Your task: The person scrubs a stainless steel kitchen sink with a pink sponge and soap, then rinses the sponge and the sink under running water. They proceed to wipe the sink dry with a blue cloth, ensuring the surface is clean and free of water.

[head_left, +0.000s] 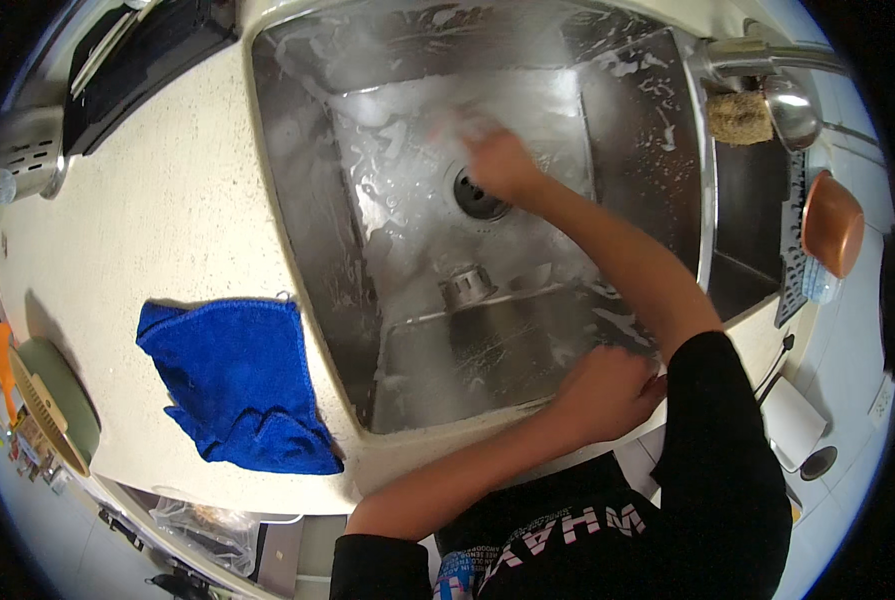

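A: Start at the fingers. What do I have?

B: Right hand (497, 160), centre of the frame, is blurred against the sink floor. Its fingers (464, 128) seem to press on the soapy steel, but I cannot tell whether they are spread, curled, or holding a pad. Left hand (607, 390), lower right of centre, has its fingers curled over the sink's near rim, gripping nothing loose.

A: And the sink itself?

B: The sink (307, 200) fills the upper centre. The right fingertips rest on its floor just above and left of the drain (479, 195). A loose strainer (465, 287) sits below the drain, apart from both hands. Suds (407, 100) coat the floor and walls.

A: Risks, as I judge them?

B: The left hand could slip off the wet rim, since the person appears to lean on it. The right hand's sweep could knock the strainer.

A: Surroundings?

B: A blue cloth (237, 385) lies on the counter (147, 210), lower left. A tap (757, 58) and a brown scrubber (739, 118) sit upper right.
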Motion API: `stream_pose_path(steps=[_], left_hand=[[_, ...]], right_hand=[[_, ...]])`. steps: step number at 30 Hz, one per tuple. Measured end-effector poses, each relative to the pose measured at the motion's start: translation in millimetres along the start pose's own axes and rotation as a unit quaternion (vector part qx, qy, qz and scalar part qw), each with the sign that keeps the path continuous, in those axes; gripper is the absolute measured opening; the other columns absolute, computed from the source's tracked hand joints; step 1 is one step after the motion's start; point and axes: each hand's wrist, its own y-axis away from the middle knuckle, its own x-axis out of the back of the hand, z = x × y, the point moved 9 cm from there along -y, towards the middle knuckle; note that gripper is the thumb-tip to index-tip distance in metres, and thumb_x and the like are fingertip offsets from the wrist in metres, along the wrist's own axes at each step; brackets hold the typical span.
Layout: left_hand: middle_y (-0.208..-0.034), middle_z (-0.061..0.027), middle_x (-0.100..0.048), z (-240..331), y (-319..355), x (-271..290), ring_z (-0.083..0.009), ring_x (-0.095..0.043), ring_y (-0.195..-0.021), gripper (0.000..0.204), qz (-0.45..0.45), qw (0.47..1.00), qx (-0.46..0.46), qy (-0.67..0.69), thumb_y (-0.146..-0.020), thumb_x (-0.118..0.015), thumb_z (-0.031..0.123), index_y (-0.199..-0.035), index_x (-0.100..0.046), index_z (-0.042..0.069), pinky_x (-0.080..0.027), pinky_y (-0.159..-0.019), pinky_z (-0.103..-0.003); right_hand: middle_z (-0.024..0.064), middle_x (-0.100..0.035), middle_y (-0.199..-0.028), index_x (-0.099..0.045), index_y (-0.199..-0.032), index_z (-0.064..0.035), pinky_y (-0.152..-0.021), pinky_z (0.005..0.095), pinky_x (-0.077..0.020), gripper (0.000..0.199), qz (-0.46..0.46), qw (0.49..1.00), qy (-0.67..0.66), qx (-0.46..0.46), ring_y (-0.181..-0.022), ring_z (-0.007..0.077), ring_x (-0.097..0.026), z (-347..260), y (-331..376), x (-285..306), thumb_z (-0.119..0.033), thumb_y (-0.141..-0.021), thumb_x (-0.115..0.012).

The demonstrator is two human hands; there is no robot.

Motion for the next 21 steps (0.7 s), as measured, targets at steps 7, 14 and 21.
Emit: stream_pose_path(steps=[7, 14, 21], left_hand=[[-0.07, -0.0223, -0.06, 3, 9, 6, -0.0379, -0.061, -0.07, 0.024, -0.019, 0.999, 0.014, -0.034, -0.082, -0.055, 0.02, -0.073, -0.061, -0.001, -0.049, -0.064, -0.048], [-0.068, -0.0216, -0.061, 2, 1, 7, -0.0376, -0.061, -0.066, 0.029, 0.007, 0.999, -0.006, 0.034, -0.085, -0.052, 0.023, -0.072, -0.063, 0.0, -0.048, -0.063, -0.048], [-0.086, -0.0223, -0.062, -12, 4, -15, -0.0369, -0.061, -0.085, 0.029, -0.031, 0.998, 0.047, 0.021, -0.078, -0.062, 0.029, -0.087, -0.064, 0.001, -0.048, -0.077, -0.046]], right_hand=[[0.0147, -0.052, -0.123, -0.051, -0.124, -0.0114, -0.098, 0.041, -0.0406, 0.04, -0.007, 0.988, -0.033, 0.148, -0.116, 0.0314, -0.047, -37, -50, -5, -0.012, -0.084, -0.051], [0.0159, -0.049, -0.124, -0.045, -0.13, -0.0129, -0.091, 0.0399, -0.0466, 0.046, -0.14, 0.984, -0.062, 0.089, -0.111, 0.0302, -0.052, -49, 15, 5, -0.014, -0.084, -0.052], [0.019, -0.06, -0.102, -0.052, -0.118, -0.006, -0.07, 0.0424, -0.0531, 0.042, 0.028, 0.995, -0.09, 0.039, -0.087, 0.0327, -0.064, -73, -61, -11, -0.02, -0.08, -0.062]])
